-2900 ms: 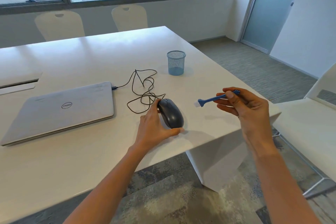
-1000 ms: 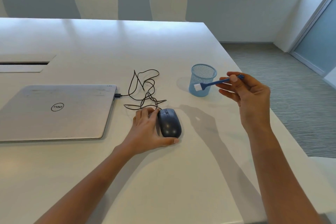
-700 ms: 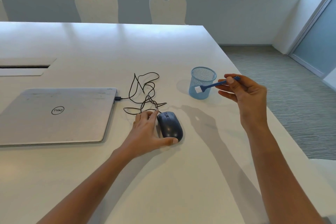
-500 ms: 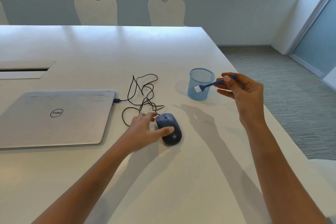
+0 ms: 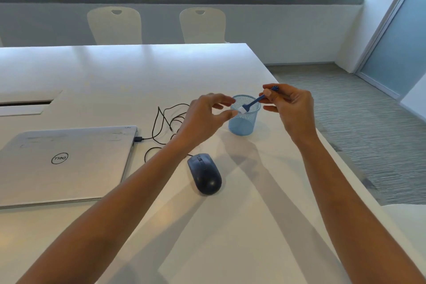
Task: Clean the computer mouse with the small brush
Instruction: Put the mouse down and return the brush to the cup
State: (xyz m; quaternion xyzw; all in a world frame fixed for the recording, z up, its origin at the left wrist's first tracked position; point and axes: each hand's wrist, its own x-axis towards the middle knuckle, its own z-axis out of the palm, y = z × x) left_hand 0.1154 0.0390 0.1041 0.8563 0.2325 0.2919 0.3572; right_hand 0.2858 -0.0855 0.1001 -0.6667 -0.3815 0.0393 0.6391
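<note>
A dark wired mouse [image 5: 204, 173] lies alone on the white table [image 5: 230, 237], with no hand on it. My right hand [image 5: 291, 110] is raised above the table and pinches the blue handle of the small brush [image 5: 254, 102], whose white bristles point left. My left hand [image 5: 205, 117] is lifted too, fingers spread, its thumb tip next to the bristles; whether it touches them I cannot tell. Both hands hover in front of the blue mesh cup [image 5: 244, 116].
A closed silver laptop [image 5: 62, 163] lies at the left, with the mouse's black cable [image 5: 163, 122] plugged into its side and tangled behind the mouse. Two pale chairs [image 5: 202, 24] stand past the far edge. The table's right edge drops to carpet.
My left hand has let go of the mouse and risen up to the brush tip. My right hand has brought the brush slightly left. The mouse stays on the table.
</note>
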